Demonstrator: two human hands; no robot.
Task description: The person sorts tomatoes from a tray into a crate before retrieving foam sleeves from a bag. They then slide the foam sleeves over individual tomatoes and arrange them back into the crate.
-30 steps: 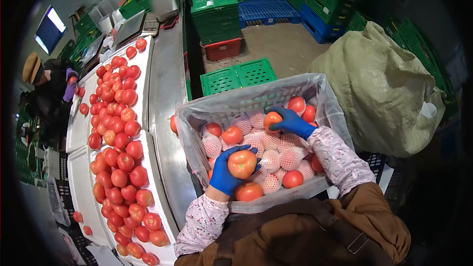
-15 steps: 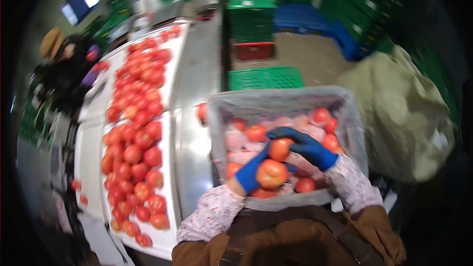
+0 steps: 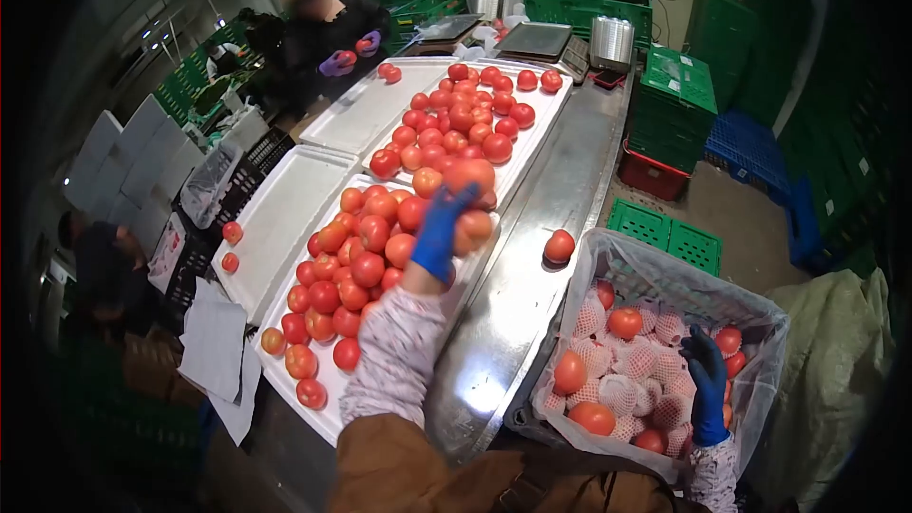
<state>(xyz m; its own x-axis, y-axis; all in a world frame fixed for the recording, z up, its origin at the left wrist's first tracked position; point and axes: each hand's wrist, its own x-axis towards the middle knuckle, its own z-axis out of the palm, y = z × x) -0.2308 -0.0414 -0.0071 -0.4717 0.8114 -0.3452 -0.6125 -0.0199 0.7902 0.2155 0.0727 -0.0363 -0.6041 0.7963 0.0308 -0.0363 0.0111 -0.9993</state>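
Note:
My left hand (image 3: pixel 439 236), in a blue glove, is over the near tray of tomatoes. Its fingers curl around a large tomato (image 3: pixel 468 178), with a second tomato (image 3: pixel 472 231) against the palm side; motion blurs them a little. Over the right side of the lined crate (image 3: pixel 608 252) is my right hand (image 3: pixel 705 385), also gloved in blue. Its fingers stretch out and hold nothing that I can see. Under and beside it lie tomatoes in pink foam nets (image 3: pixel 622 393) and several bare ones, such as a red tomato (image 3: pixel 592 418).
White trays (image 3: pixel 285 228) of loose tomatoes stand along the metal table (image 3: pixel 503 323), where a single tomato (image 3: pixel 559 247) sits near the crate. Across the table a person in purple gloves (image 3: pixel 337 64) holds tomatoes. Green crates (image 3: pixel 674 95) and a pale sack (image 3: pixel 826 370) are on the right.
My left hand has gone from the crate to the tray on the left, tomatoes in it. My right hand has parted from it and opened over the crate. The view has swung left.

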